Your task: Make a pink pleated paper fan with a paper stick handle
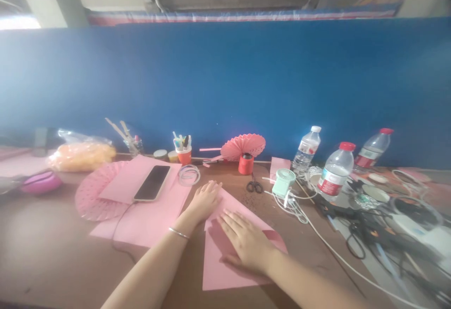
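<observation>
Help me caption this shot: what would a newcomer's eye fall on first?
Probably the blue wall behind the table. Next, the pink fan near the table's back edge. Then the right hand flat on a folded-over pink sheet, the left hand at its far corner.

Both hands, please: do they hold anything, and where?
Nothing appears gripped; on the folded pink paper, left hand rests near the far corner, right hand centrally.

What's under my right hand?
The folded pink paper lies under your right hand, on the brown table. The patch beneath your palm is covered, so it can't be seen.
</observation>
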Tool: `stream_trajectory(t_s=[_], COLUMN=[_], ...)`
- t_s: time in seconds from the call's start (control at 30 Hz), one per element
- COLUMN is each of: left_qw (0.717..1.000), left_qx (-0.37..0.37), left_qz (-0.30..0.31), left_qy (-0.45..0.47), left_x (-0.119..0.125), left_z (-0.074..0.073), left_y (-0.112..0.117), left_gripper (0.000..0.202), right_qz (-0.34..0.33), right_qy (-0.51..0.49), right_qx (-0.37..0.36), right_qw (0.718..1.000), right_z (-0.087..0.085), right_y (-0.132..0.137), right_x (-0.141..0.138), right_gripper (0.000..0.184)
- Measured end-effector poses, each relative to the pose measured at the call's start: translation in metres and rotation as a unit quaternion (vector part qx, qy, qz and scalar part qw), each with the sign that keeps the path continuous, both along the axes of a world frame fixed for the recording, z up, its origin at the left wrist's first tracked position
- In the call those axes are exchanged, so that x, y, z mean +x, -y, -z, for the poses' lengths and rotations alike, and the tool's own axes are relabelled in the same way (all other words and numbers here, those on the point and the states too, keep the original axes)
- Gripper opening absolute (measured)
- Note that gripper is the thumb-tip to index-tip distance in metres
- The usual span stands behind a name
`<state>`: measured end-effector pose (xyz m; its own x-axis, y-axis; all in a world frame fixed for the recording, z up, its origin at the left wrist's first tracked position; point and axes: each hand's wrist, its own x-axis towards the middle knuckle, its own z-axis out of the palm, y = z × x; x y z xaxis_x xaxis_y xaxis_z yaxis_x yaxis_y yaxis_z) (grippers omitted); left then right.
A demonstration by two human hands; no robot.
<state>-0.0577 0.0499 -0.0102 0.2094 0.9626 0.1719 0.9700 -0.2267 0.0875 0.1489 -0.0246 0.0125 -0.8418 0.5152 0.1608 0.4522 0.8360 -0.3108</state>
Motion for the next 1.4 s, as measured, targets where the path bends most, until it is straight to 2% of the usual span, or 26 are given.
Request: stream_trajectory(t_s=[0.1,0.33,0.53,0.63,0.87,1.0,1.17,1.27,1.4], left_qw=[1.0,1.0,0.999,0.999,0.999,1.0,0.999,0.999,1.0], left_qx=[-0.006,-0.016,-0.026,-0.022,-0.004,0.009,0.031,0.025,0.002], left_qz=[-0.021,-0.018,-0.002,-0.005,0.011,0.021,0.025,0.017,0.02], left_qy=[0.01,0.012,0.023,0.028,0.031,0.011,-0.011,-0.01,-0.003], left_x=[-0.005,-0.008,-0.005,-0.005,0.001,0.011,0.024,0.027,0.022], left_z=[-0.001,-0.007,-0.007,-0.007,-0.004,-0.005,-0.008,-0.003,0.003], left_y=[0.0,0.005,0.002,0.001,0.0,-0.014,-0.046,-0.06,-0.067], left_gripper=[0.05,0.053,0.055,0.053,0.054,0.056,0.054,0.053,0.055], right_qz=[0.001,-0.008,0.028,0.025,0.0,-0.004,0.017,0.014,0.007], right_qy=[0.0,0.0,0.007,0.008,-0.009,-0.014,-0.041,-0.052,-0.05], right_qx=[-0.017,-0.043,-0.029,-0.024,-0.029,-0.035,-0.036,-0.041,-0.062], right_qw=[1.0,0.999,0.999,0.999,1.0,0.999,0.998,0.998,0.997], right_z=[-0.001,-0.001,0.0,0.001,0.002,0.0,0.003,0.004,0.003], right_y=[-0.002,-0.01,-0.054,-0.068,-0.067,-0.068,-0.068,-0.069,-0.073], right_x=[0.0,0.001,0.007,0.01,0.013,0.012,0.012,0.013,0.014], right_gripper=[0.074,0.07,0.07,0.067,0.064,0.065,0.062,0.058,0.057])
